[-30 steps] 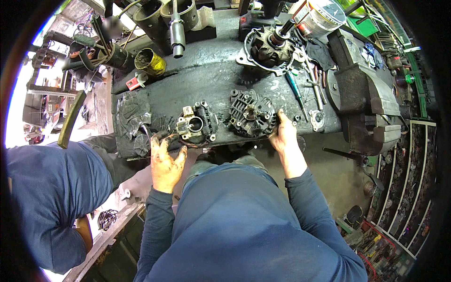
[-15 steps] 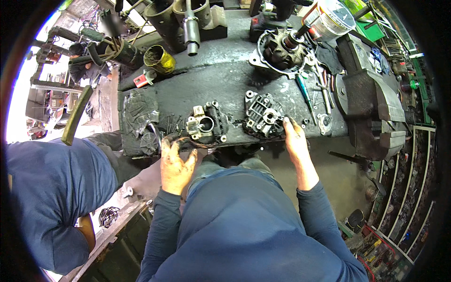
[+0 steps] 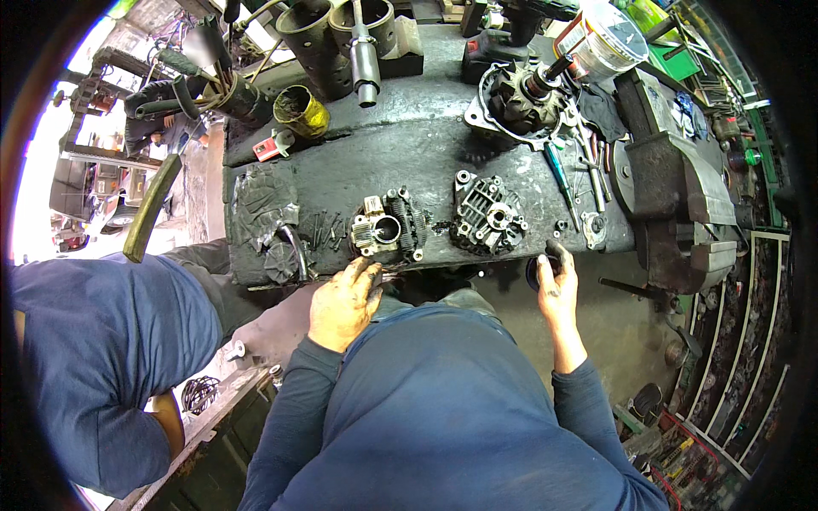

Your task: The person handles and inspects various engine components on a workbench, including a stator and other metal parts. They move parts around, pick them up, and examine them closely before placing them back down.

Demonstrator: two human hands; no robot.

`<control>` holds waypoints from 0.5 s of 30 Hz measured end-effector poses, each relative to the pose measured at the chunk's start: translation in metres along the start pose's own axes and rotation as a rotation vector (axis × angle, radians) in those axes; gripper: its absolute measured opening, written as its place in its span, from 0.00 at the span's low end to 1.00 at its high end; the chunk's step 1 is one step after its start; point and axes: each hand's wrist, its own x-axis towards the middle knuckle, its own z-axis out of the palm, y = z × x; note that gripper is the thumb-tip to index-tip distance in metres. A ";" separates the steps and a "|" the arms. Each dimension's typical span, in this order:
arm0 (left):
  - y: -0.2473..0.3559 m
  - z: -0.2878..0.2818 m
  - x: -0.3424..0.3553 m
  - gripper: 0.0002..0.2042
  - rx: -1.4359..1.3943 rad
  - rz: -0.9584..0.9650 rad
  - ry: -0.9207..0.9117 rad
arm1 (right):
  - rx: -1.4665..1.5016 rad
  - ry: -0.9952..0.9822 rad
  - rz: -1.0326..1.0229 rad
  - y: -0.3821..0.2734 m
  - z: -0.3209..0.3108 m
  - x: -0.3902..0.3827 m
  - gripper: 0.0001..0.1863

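Observation:
My left hand (image 3: 345, 302) rests at the bench's front edge, its fingers loosely bent, just below a metal regulator assembly (image 3: 379, 230) with a dark finned plate. My right hand (image 3: 558, 298) is open and lowered off the edge, its blackened fingers apart beside a dark round shape that I cannot make out. Above and between my hands lies a finned metal end housing (image 3: 487, 213) with a centre bore. Small bolts and a black crumpled sheet (image 3: 260, 204) lie at the left. A teal screwdriver (image 3: 560, 183) and a small metal plate (image 3: 594, 230) lie at the right.
An alternator housing with rotor (image 3: 524, 111), a white bucket (image 3: 601, 43), tool cans (image 3: 302, 111) and steel cylinders (image 3: 315, 47) stand at the back of the bench (image 3: 426, 145). A large vise (image 3: 673, 204) is at the right. Another person (image 3: 111, 358) in blue is close at left.
My right hand has let go of the end housing and moved down and right. The housing now sits slightly turned. My left hand has shifted right along the edge. The view has shifted slightly.

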 end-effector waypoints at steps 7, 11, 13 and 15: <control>0.018 0.041 0.019 0.24 0.163 -0.204 -0.120 | -0.055 -0.076 -0.023 0.002 -0.018 -0.013 0.19; 0.016 0.050 0.026 0.28 0.243 -0.187 -0.023 | -0.089 -0.066 -0.074 -0.001 -0.025 -0.008 0.18; 0.008 0.045 0.029 0.28 0.190 -0.157 -0.029 | -0.076 -0.057 -0.073 -0.002 -0.028 -0.004 0.17; -0.003 0.031 0.034 0.29 0.104 -0.171 -0.090 | -0.042 -0.061 -0.080 -0.002 -0.031 0.001 0.16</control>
